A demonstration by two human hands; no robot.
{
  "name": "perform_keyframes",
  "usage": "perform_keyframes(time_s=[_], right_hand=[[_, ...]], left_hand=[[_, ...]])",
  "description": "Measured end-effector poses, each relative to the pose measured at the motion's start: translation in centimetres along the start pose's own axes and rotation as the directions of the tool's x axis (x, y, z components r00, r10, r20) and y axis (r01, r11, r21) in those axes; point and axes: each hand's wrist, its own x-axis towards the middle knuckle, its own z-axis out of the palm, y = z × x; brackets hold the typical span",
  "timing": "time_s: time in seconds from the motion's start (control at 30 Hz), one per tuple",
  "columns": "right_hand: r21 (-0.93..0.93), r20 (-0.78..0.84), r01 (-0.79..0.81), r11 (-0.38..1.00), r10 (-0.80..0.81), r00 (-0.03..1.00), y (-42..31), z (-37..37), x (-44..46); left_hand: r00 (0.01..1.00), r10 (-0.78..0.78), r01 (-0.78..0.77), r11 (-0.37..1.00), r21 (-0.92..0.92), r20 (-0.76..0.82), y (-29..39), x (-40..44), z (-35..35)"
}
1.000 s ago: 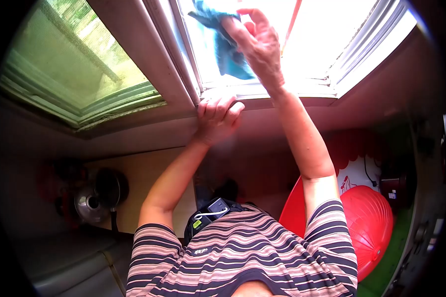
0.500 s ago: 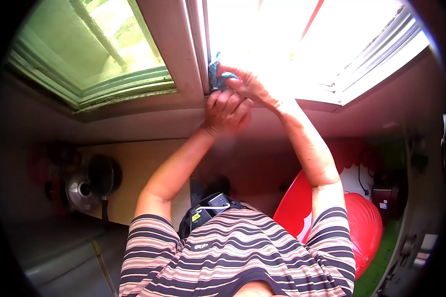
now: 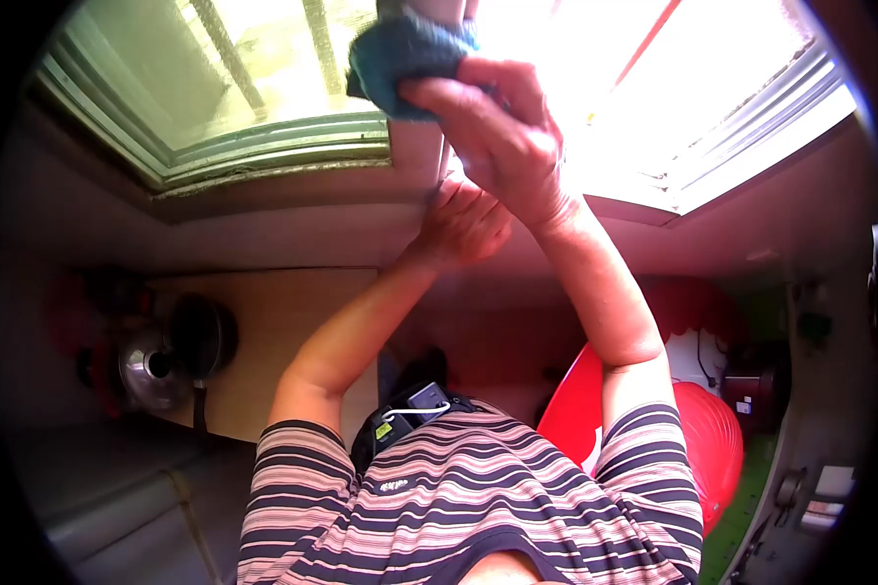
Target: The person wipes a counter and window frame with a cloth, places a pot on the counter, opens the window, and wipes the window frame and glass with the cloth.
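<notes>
My right hand (image 3: 502, 127) is closed round a bunched blue cloth (image 3: 410, 58), raised in front of the window post (image 3: 415, 151). Motion blurs the cloth slightly, and whether it touches the post I cannot tell. Lower down, my left hand (image 3: 463, 224) has its fingers curled over the bottom edge of the window frame (image 3: 302, 180), close beneath my right wrist. Its fingertips are partly hidden. Greenish window glass (image 3: 205, 88) lies left of the post, while bright daylight floods the opening (image 3: 576, 117) on the right.
Below the window on the left, a dark pan (image 3: 203, 336) and a shiny metal lid (image 3: 153, 375) rest by a pale wooden board (image 3: 278, 341). Red rounded objects (image 3: 707, 453) stand at my right, near a dark appliance (image 3: 756, 380). A small device (image 3: 424, 398) is at my waist.
My right hand has lifted the blue cloth up and left from the lower corner of the opening, nearer to the camera. My left hand stays at the frame's bottom edge. The view has shifted slightly.
</notes>
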Motion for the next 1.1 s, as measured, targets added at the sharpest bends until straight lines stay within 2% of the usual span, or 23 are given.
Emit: perform_keyframes(time_s=[0.07, 0.1, 0.17, 0.2, 0.33, 0.37, 0.43, 0.47, 0.5, 0.57, 0.6, 0.63, 0.67, 0.7, 0.77, 0.83, 0.9, 1.0, 1.1], right_hand=[[0.004, 0.098, -0.004, 1.0, 0.003, 0.995, 0.2, 0.4, -2.6], [0.025, 0.12, -0.021, 0.999, 0.018, 0.993, 0.1, 0.7, -3.8], [0.008, 0.23, -0.02, 1.0, 0.018, 0.973, -0.1, 0.3, -4.9], [0.005, 0.234, -0.022, 1.0, 0.02, 0.972, -0.3, 0.1, -5.1], [-0.078, 0.439, 0.019, 0.997, 0.018, 0.898, -0.5, -1.4, -5.2], [-0.088, 0.517, 0.054, 0.995, 0.0, 0.856, -0.2, -1.8, -5.2], [-0.074, 0.546, 0.015, 0.997, 0.028, 0.837, 0.6, -2.5, -5.7], [-0.051, 0.579, -0.021, 0.998, 0.047, 0.814, 1.1, -2.5, -5.8], [-0.083, 0.576, -0.065, 0.994, 0.101, 0.811, 1.5, -2.3, -5.7], [-0.269, 0.566, -0.074, 0.96, 0.22, 0.794, 4.1, -2.0, -7.1], [-0.642, 0.582, 0.425, 0.639, 0.045, 0.812, 6.9, -2.6, -9.8], [-0.728, 0.63, 0.599, 0.334, -0.02, 0.777, 7.9, -3.2, -10.5], [-0.739, 0.672, 0.673, -0.018, -0.085, 0.735, 8.0, -3.9, -10.1], [-0.736, 0.676, 0.663, 0.138, 0.088, 0.732, 7.9, -4.8, -9.9], [-0.733, 0.679, 0.616, 0.288, 0.269, 0.683, 7.6, -5.5, -9.3], [-0.612, 0.635, 0.454, 0.648, 0.06, 0.771, 7.2, -3.9, -8.8], [-0.451, 0.604, 0.305, 0.839, 0.035, 0.796, 7.1, -3.3, -8.3], [-0.353, 0.609, 0.154, 0.923, 0.102, 0.787, 8.3, -4.5, -7.9], [-0.374, 0.621, 0.098, 0.922, 0.17, 0.765, 10.7, -6.8, -8.5]], left_hand=[[0.999, -0.021, 0.026, 0.99, -0.135, 0.037, -0.1, -1.0, 0.7], [0.999, -0.024, 0.029, 0.99, -0.138, 0.034, 0.0, 0.0, 0.0], [0.986, -0.106, 0.125, 0.981, -0.149, 0.128, 0.5, 1.9, -1.0], [0.972, -0.185, 0.229, 0.88, -0.416, 0.143, 0.4, 1.9, -1.0], [0.966, -0.191, 0.249, 0.867, -0.431, 0.175, 0.3, 0.6, -0.7], [0.971, -0.133, 0.202, 0.902, -0.382, 0.199, 0.1, 0.0, -0.6], [0.973, -0.069, 0.142, 0.932, -0.334, 0.222, 0.0, -0.8, 0.0], [0.99, -0.031, 0.06, 0.975, -0.215, 0.136, 0.1, -0.3, -0.2], [0.998, 0.016, -0.011, 0.996, -0.085, 0.057, 0.2, 0.1, -0.4], [0.995, -0.019, 0.029, 0.994, -0.104, 0.095, 0.2, 1.2, -0.9], [0.992, -0.021, 0.033, 0.995, -0.098, 0.12, 0.2, 1.0, -0.9], [0.989, -0.025, 0.039, 0.995, -0.092, 0.145, 0.3, 0.7, -0.9], [0.99, -0.021, 0.034, 0.995, -0.094, 0.139, 0.3, 0.8, -0.8], [0.992, -0.022, 0.032, 0.996, -0.08, 0.122, 0.4, 0.9, -0.6], [0.994, -0.022, 0.031, 0.996, -0.08, 0.111, 0.8, 1.0, -0.3], [0.99, -0.051, 0.056, 0.998, -0.034, 0.131, 0.9, 1.2, -0.4], [0.99, -0.042, 0.047, 0.998, -0.034, 0.133, 0.5, 1.0, -0.3], [0.99, 0.02, -0.026, 0.999, 0.044, 0.138, 0.1, 0.7, -0.3], [0.993, 0.022, -0.028, 0.998, 0.051, 0.114, 0.1, 0.5, -0.2]])
